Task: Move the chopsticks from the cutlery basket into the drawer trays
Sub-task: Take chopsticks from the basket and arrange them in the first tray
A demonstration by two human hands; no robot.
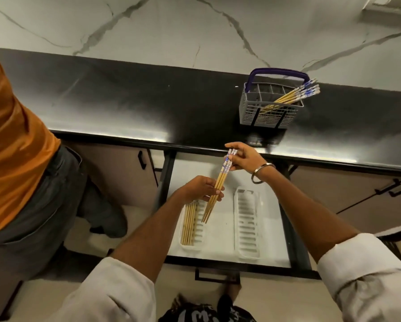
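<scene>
A bundle of yellow chopsticks [220, 182] with blue-patterned tops hangs slanted over the open drawer [220, 224]. My right hand [243, 159] pinches their tops and my left hand [200, 188] grips their middle. Under the tips sits the left white tray [196, 242], with several chopsticks [188, 223] lying along its left side. To its right, the other white tray [248, 219] holds nothing. On the black counter stands a grey cutlery basket [270, 105] with a blue handle, and more chopsticks [292, 95] lean out of it to the right.
A person in an orange shirt and dark trousers [20, 147] stands close on the left. The black counter edge [194, 145] runs above the drawer. The drawer's black handle [215, 276] is near my feet. Cabinet doors flank the drawer on both sides.
</scene>
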